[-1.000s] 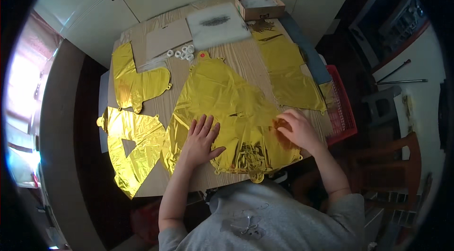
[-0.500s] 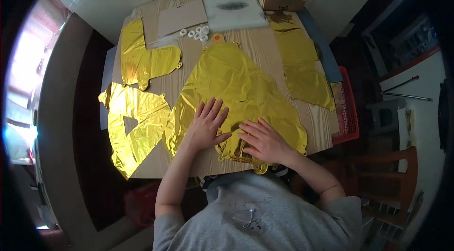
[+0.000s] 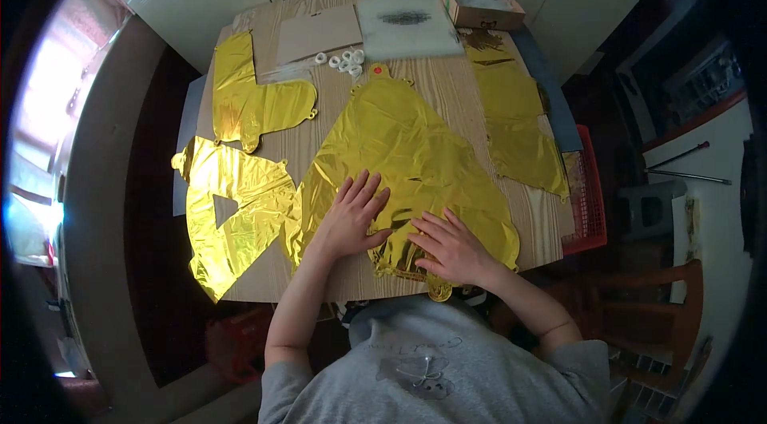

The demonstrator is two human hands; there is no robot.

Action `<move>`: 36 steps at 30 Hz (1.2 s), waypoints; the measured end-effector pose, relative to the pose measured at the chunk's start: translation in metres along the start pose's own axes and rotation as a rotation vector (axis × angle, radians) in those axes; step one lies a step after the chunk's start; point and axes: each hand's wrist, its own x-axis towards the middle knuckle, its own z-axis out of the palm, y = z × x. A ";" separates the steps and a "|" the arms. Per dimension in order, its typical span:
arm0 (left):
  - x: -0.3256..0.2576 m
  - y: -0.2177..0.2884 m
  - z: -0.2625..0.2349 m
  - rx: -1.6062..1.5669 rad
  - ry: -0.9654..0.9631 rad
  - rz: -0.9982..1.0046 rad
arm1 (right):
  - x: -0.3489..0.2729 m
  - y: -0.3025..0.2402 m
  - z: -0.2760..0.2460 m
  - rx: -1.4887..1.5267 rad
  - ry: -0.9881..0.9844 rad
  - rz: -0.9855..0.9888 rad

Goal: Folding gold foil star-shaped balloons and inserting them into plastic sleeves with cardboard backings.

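Note:
A large uninflated gold foil balloon (image 3: 399,136) lies spread over the middle of the table, with a red dot on the tab at its far end. My left hand (image 3: 351,216) rests flat on its near part, fingers stretched out. Close by on the right, my right hand (image 3: 453,248) also lies on the foil with its fingers spread. Neither hand grips anything. Between them and the table's front edge the foil is creased, and a small round gold tab (image 3: 439,288) hangs there.
Other flat gold foil balloons lie around: an L-shaped one (image 3: 256,101), a shiny one with a triangular hole (image 3: 240,200), and a long one (image 3: 515,116) at right. White ribbon rolls (image 3: 347,63), a cardboard box (image 3: 483,6) and a red basket (image 3: 587,192) are further off.
Both hands stay flat on the foil, with only slight shifts of the fingers. The whole view has moved a little, so the table's far side appears slightly lower and further right.

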 end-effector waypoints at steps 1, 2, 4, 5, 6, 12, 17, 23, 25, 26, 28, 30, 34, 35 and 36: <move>0.000 0.000 -0.001 -0.004 -0.001 0.002 | 0.000 -0.001 0.000 -0.004 -0.015 0.000; 0.000 0.000 -0.002 -0.007 -0.003 0.003 | 0.000 -0.001 -0.001 -0.008 -0.031 -0.001; -0.001 -0.001 -0.004 -0.048 0.002 -0.007 | 0.000 -0.002 0.000 -0.007 -0.043 0.000; -0.001 -0.001 -0.004 -0.084 0.007 -0.019 | -0.001 -0.003 0.001 -0.001 -0.040 0.000; -0.001 -0.002 -0.005 -0.119 0.013 -0.032 | -0.001 -0.003 0.001 0.004 -0.037 -0.001; -0.001 -0.027 -0.018 -0.105 0.084 -0.163 | -0.002 -0.005 0.001 -0.012 -0.040 0.003; -0.003 -0.036 -0.022 -0.105 0.073 -0.182 | -0.003 -0.009 0.003 -0.014 -0.016 0.004; 0.000 -0.030 -0.017 -0.075 0.079 -0.178 | -0.003 -0.009 0.003 -0.009 -0.023 0.008; 0.006 -0.027 -0.016 -0.048 0.101 -0.160 | -0.003 -0.008 0.003 -0.008 -0.026 0.011; 0.011 -0.025 -0.016 -0.026 0.094 -0.132 | -0.003 -0.008 0.003 -0.008 -0.025 0.013; 0.023 -0.021 -0.013 0.018 0.081 -0.080 | -0.003 -0.007 0.004 -0.017 -0.027 0.013; 0.037 -0.016 -0.010 0.053 0.046 -0.034 | -0.003 -0.007 0.005 -0.038 -0.029 0.013; 0.063 -0.013 -0.009 0.086 -0.015 -0.012 | -0.004 -0.006 0.006 -0.050 -0.012 0.001; 0.068 -0.012 -0.008 0.099 -0.011 -0.015 | -0.004 -0.006 0.005 -0.053 -0.012 -0.001; 0.073 -0.013 -0.008 0.111 -0.009 -0.019 | -0.004 -0.006 0.006 -0.054 -0.013 -0.002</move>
